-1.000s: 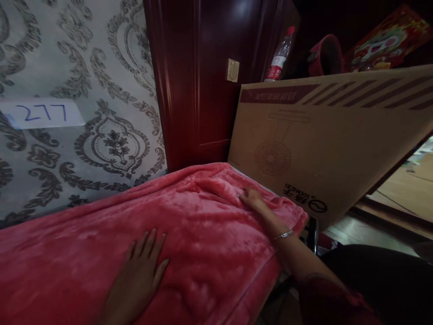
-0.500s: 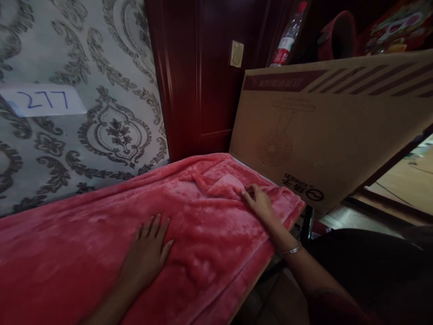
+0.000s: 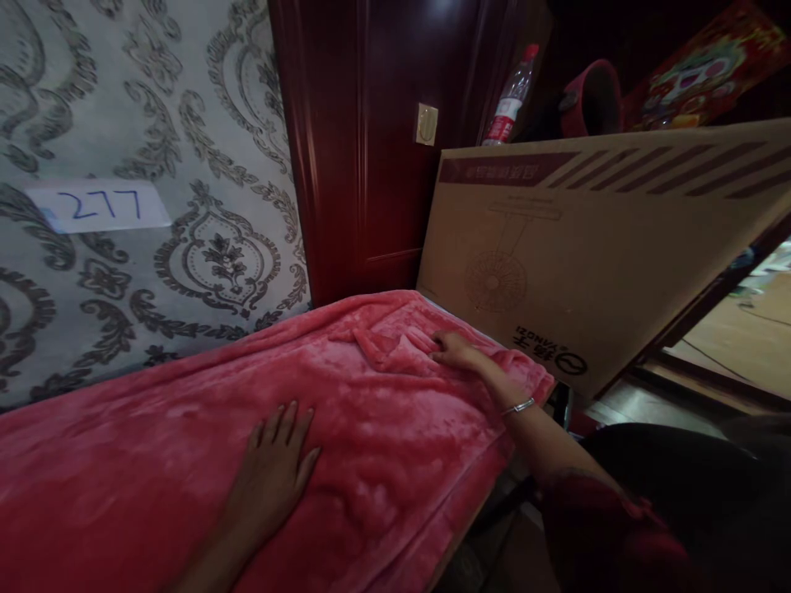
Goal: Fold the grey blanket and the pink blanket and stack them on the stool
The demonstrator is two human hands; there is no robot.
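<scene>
In the head view, the far end of the pink blanket (image 3: 191, 461) is bordered by a large cardboard box (image 3: 593, 255), with a red-capped bottle (image 3: 507, 107) seen above its top edge. A dark red panel (image 3: 334, 148) and patterned wallpaper (image 3: 216, 247) are seen behind. The plush blanket is spread out, rumpled into a raised fold near the box. The left hand (image 3: 275, 461) is laid flat on it, fingers slightly spread; the right hand (image 3: 458, 350) is curled at the fold, though whether cloth is gripped cannot be told.

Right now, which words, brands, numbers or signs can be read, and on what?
"277": handwritten on the white paper.
"YANGZI": upside down on the cardboard box, beside a round logo.
Too small or blurred: the box's other lettering, the bottle label, any print on the red patterned item.
</scene>
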